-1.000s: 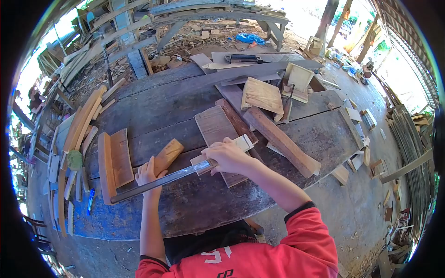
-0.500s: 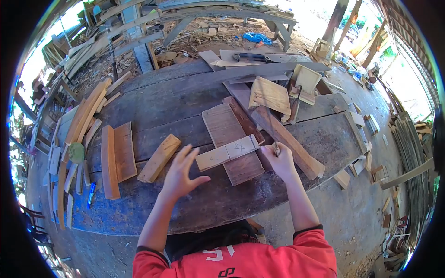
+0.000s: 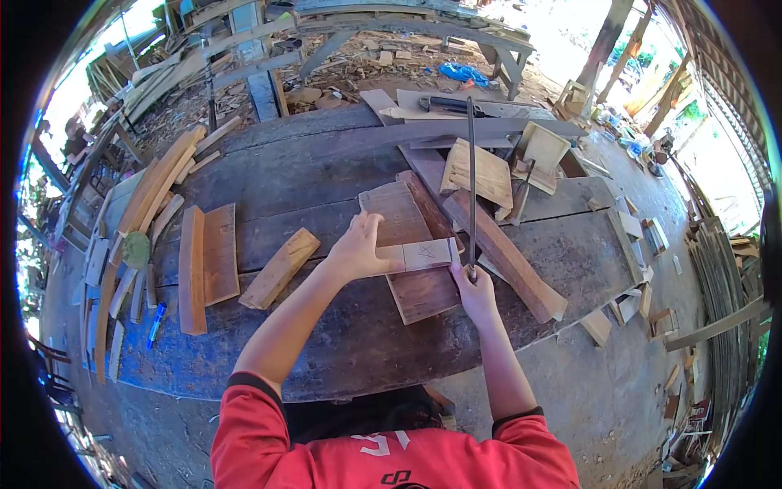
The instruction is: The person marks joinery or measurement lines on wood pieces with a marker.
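A pale wood block [image 3: 428,253] with a pen-drawn star and a line across it lies over a brown board [image 3: 399,208]. My left hand [image 3: 360,248] grips the block's left end, thumb on top and fingers curled at the far side. My right hand [image 3: 474,285] is closed around the handle of a thin-framed saw [image 3: 471,179]. The saw is seen nearly edge-on, its long dark frame pointing away from me. Its lower part is beside the block's right end, near a dark line there; whether it touches is not clear.
Right of the saw lies a long brown timber [image 3: 509,257], with pale wood pieces [image 3: 476,175] behind. On the left are a short block [image 3: 279,269], an angled brown piece [image 3: 194,269], curved strips [image 3: 155,191] and a blue marker [image 3: 156,324]. The bench's front edge is close to me.
My left hand has come down from above the bench and taken hold of the block's left end. My right hand has shifted slightly left, and the saw's long frame now shows upright.
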A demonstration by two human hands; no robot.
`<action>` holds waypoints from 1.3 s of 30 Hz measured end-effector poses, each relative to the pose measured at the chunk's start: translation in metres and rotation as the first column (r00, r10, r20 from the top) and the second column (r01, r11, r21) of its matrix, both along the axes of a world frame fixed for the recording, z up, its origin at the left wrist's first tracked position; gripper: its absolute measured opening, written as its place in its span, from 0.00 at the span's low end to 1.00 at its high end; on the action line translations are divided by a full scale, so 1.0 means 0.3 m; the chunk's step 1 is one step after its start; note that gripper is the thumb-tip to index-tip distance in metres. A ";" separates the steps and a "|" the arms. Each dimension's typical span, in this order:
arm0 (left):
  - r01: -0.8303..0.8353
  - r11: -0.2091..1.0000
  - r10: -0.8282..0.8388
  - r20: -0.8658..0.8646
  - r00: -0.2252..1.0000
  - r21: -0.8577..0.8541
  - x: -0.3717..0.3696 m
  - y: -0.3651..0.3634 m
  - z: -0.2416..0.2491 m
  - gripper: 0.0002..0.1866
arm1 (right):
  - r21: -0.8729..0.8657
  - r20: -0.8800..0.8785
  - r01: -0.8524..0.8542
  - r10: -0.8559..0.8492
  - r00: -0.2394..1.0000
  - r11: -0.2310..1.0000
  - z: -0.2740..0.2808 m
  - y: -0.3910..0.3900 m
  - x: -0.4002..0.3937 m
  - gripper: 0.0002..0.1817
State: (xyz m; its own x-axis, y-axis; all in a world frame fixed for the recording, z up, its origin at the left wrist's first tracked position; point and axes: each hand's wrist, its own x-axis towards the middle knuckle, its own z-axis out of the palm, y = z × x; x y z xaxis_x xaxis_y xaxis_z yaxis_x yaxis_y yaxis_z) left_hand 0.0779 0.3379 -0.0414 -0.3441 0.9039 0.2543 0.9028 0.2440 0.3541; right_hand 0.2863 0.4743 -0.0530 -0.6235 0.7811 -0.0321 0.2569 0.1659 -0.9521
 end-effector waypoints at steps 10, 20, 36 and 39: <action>-0.256 0.870 0.330 0.112 0.937 -0.422 0.018 -0.019 0.056 0.60 | -0.306 -0.149 -0.177 0.137 0.979 0.935 -0.094 -0.041 -0.083 0.20; -0.480 0.786 0.549 0.083 0.832 -0.389 0.037 -0.317 0.013 0.55 | -0.336 -0.214 -0.401 0.346 0.914 0.852 -0.109 -0.221 -0.184 0.19; -0.211 0.972 0.204 -0.066 0.977 -0.106 0.008 -0.124 -0.034 0.42 | -0.004 -0.054 -0.341 0.340 0.939 0.940 -0.093 -0.129 -0.170 0.15; -0.224 0.974 0.218 -0.116 0.969 -0.043 -0.044 -0.100 -0.049 0.41 | 0.051 0.001 -0.377 0.377 0.926 0.925 -0.001 -0.160 -0.198 0.14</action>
